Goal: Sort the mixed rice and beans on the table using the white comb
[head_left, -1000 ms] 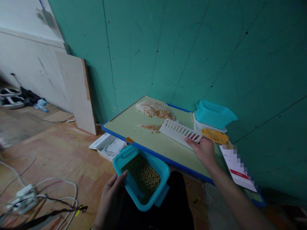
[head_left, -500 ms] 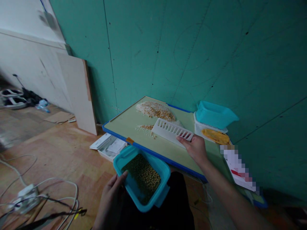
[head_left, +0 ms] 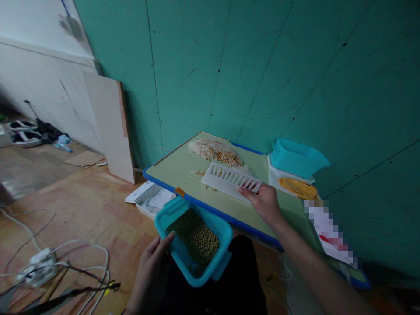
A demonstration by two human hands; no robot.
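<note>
My left hand [head_left: 156,258] grips the near left rim of a turquoise plastic container [head_left: 177,264], thumb over the edge. Inside lie small dark green beans [head_left: 185,229] and pale yellow soybeans [head_left: 206,240]. My right hand [head_left: 262,203] is closed on one end of a white slotted plastic strip [head_left: 219,186], tilted over the tabletop. Under and beside its far end lie a few soybeans and pale grains [head_left: 196,173], partly hidden by it. Behind the strip is a larger heap of rice and soybeans [head_left: 213,151].
The green tabletop [head_left: 170,173] has a blue edge and stands against a green wall. At its right are a turquoise basin [head_left: 297,157], a yellow cloth [head_left: 298,188] and a blurred-out packet. An open white box [head_left: 151,199], cables and a power strip [head_left: 41,264] lie on the floor.
The slotted strip in my right hand has shifted left and slightly toward me, covering more of the small scattering of grains. My left hand and the container stay about where they were.
</note>
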